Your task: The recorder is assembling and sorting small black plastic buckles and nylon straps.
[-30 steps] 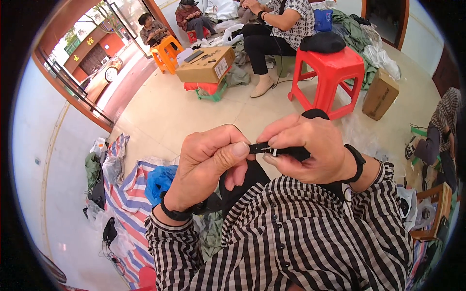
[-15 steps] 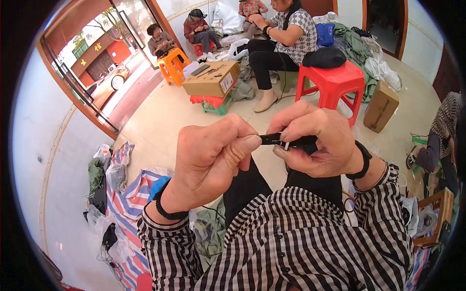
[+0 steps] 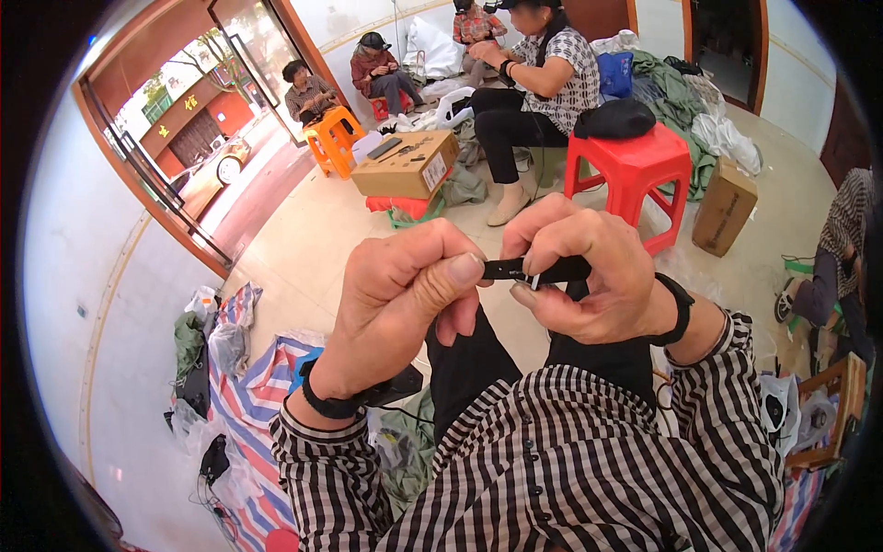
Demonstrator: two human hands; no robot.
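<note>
Between my two hands, above my lap, stretches a short black strip (image 3: 501,270) with small pale marks. My left hand (image 3: 391,304) pinches its left end between thumb and bent fingers. At the strip's other end my right hand (image 3: 602,271) is closed, thumb below and fingers curled over it. A small pale, shiny piece (image 3: 532,278) sticks out beside the right fingertips, against the strip; its kind is too small to tell. The right fingers partly hide the strip's right part.
Ahead, a cardboard box (image 3: 405,167) bears small dark items. A red stool (image 3: 630,166) holds a black bundle (image 3: 614,118). Several people sit farther back, one person (image 3: 533,83) nearest. Striped sheeting (image 3: 248,396) lies at left; a wooden frame (image 3: 832,414) stands at right.
Both hands have shifted slightly left in the picture, still gripping the black strip. More of the strip's pale-marked face shows between the fingers.
</note>
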